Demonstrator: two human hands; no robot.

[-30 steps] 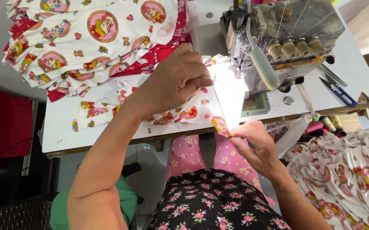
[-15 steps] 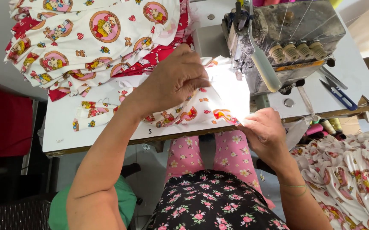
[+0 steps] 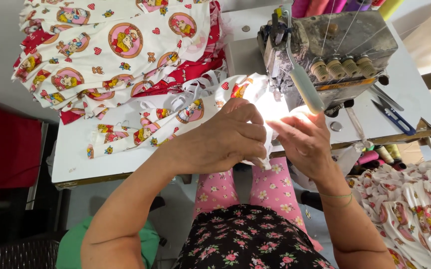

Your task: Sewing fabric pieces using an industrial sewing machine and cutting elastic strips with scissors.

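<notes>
The left hand lies over a printed white cloth piece at the front of the worktop, its fingers curled shut and pinching the cloth's edge just before the sewing machine. The right hand meets it from the other side, fingers closed on the same edge, so that the two grips nearly touch under the machine's bright lamp. The cloth trails left across the worktop, loose and crumpled.

Behind it, at the far left, a stack of like-printed pieces rests on the worktop, white layers over red ones. Blue-handled snips lie to the right of the machine, well apart from both hands. Thread cones stand beneath the worktop's right end; what holds them cannot be made out. Further right, below the worktop, a heap of printed cloth lies piled. Pink flowered trousers show under the hands.
</notes>
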